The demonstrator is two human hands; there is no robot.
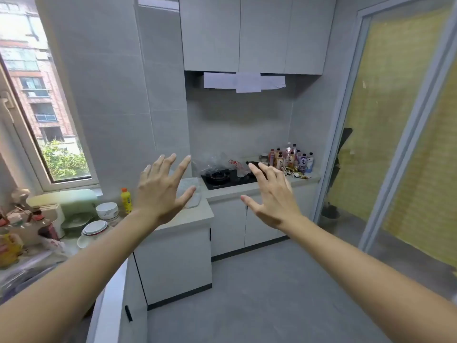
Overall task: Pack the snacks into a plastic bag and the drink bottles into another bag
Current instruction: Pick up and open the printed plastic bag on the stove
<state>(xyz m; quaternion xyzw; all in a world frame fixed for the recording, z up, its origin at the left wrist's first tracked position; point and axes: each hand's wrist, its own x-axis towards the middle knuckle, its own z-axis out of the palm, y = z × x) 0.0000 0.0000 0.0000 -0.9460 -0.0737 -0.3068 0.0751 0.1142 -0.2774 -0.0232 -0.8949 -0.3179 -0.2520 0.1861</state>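
I see left hand (158,189) and right hand (272,194) raised, fingers spread, holding nothing. Drink bottles (291,158) stand on the far surface (247,191).

This is a small home kitchen. Pale grey flat-fronted wall cupboards (249,33) hang on the far wall above a black glass gas hob (228,179) set into a light stone-look worktop (262,185), with matching grey base cabinets (173,258) below it. The walls are clad in large pale grey tiles (118,95) and the floor in grey tiles (272,300). On the near left, stacked white ceramic bowls and plates (99,224) stand beside a pale green dish rack (64,201). A white-framed window (37,115) on the left looks out at a brick apartment block (37,90). A grey-framed sliding door with yellowish patterned glass (395,125) closes the right side.
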